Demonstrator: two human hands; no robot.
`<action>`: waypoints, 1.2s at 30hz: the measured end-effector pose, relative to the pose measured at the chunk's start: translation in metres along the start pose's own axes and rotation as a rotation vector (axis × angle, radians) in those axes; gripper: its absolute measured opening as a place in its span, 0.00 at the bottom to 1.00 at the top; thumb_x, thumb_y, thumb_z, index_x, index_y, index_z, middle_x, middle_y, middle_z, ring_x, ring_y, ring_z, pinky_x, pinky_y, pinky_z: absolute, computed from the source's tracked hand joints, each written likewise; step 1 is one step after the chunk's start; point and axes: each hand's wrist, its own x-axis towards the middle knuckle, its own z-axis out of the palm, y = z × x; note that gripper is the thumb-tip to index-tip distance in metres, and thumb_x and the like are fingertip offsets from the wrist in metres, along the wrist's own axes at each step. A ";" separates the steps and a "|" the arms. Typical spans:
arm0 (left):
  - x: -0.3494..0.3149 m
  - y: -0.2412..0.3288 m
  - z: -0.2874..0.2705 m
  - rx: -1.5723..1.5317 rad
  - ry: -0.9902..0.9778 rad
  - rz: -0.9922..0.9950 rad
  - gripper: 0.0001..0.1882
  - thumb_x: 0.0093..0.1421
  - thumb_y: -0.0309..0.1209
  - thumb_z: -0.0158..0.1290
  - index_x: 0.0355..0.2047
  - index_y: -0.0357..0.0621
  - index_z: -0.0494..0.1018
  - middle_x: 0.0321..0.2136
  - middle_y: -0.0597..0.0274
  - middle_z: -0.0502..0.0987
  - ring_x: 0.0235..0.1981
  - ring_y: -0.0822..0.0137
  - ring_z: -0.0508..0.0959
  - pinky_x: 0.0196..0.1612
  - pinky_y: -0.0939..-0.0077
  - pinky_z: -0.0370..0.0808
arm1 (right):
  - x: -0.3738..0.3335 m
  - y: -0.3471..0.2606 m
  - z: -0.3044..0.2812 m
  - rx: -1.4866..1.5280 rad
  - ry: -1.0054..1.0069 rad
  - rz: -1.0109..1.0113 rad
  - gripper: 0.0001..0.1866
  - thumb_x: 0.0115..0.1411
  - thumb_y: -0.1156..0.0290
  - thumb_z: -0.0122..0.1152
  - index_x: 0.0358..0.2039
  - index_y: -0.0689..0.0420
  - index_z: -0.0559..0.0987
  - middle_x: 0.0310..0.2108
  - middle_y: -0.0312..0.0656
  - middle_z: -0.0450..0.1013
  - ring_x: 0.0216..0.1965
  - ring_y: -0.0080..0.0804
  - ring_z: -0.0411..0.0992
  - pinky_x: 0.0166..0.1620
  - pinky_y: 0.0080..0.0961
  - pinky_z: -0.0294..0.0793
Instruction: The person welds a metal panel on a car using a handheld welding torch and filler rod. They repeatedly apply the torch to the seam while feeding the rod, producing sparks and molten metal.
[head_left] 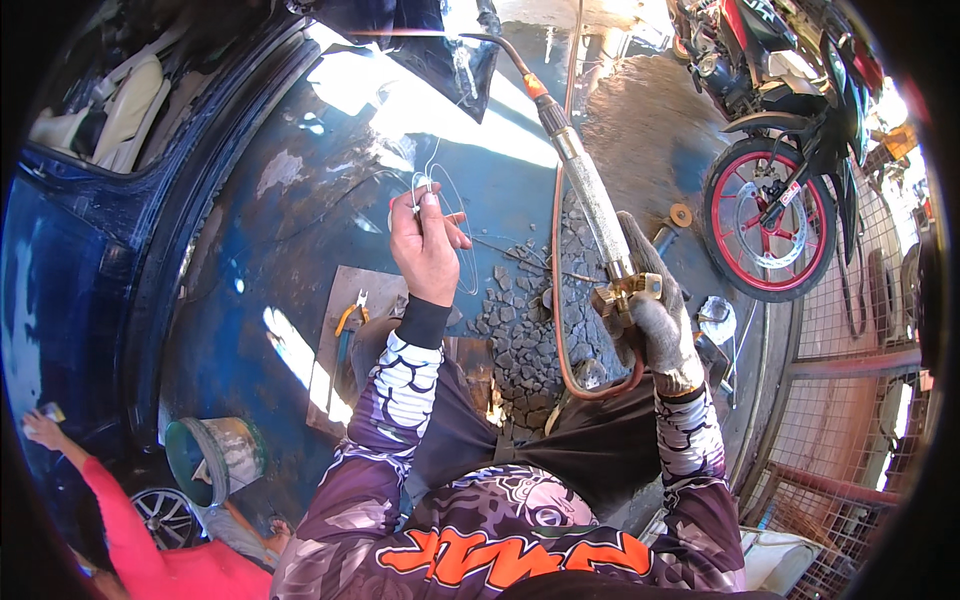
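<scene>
My left hand [428, 250], bare, pinches a loosely coiled thin silvery wire [468, 235] between thumb and fingers. Loops of the wire stick out above and to the right of the fingertips. In my right hand [662, 325], which wears a grey glove, is a gas torch [592, 190] with a metal handle and brass valve fittings. Its bent copper-coloured tip points up and left, and a thin orange flame streak [400, 33] runs leftward from it. A reddish hose [558, 290] loops beneath the torch.
A blue car body [75, 290] stands at left, with a co-worker in a red sleeve [120, 520] beside it. Pliers [352, 312] lie on a board [345, 285]. A bucket [225, 455], broken grey chunks [525, 330], a motorcycle [770, 220] and wire-mesh panels [840, 430] surround me.
</scene>
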 end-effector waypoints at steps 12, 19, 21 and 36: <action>0.000 -0.003 -0.001 0.003 -0.028 -0.005 0.14 0.82 0.33 0.44 0.53 0.35 0.74 0.14 0.69 0.69 0.16 0.75 0.74 0.44 0.63 0.87 | 0.003 0.006 0.011 -0.018 0.050 -0.079 0.51 0.69 0.53 0.70 0.81 0.63 0.53 0.41 0.50 0.83 0.26 0.22 0.76 0.27 0.17 0.76; -0.001 -0.003 -0.002 0.013 -0.026 -0.002 0.14 0.82 0.34 0.45 0.53 0.35 0.74 0.14 0.69 0.69 0.16 0.75 0.75 0.44 0.63 0.87 | 0.003 0.010 0.004 -0.026 0.013 -0.068 0.57 0.64 0.50 0.76 0.81 0.64 0.54 0.43 0.49 0.83 0.28 0.22 0.77 0.30 0.18 0.78; 0.000 -0.003 -0.002 0.015 -0.029 -0.001 0.14 0.82 0.34 0.45 0.53 0.35 0.74 0.14 0.69 0.69 0.16 0.75 0.75 0.44 0.63 0.87 | 0.003 0.008 0.002 -0.020 -0.025 -0.062 0.58 0.61 0.52 0.78 0.81 0.62 0.54 0.42 0.48 0.83 0.28 0.22 0.77 0.28 0.17 0.78; 0.053 0.037 0.023 -0.039 -0.022 0.220 0.13 0.82 0.33 0.45 0.53 0.36 0.73 0.16 0.68 0.71 0.16 0.77 0.73 0.44 0.64 0.86 | 0.016 0.000 0.003 0.029 0.047 -0.032 0.54 0.61 0.62 0.72 0.82 0.59 0.52 0.39 0.50 0.81 0.24 0.23 0.76 0.20 0.16 0.74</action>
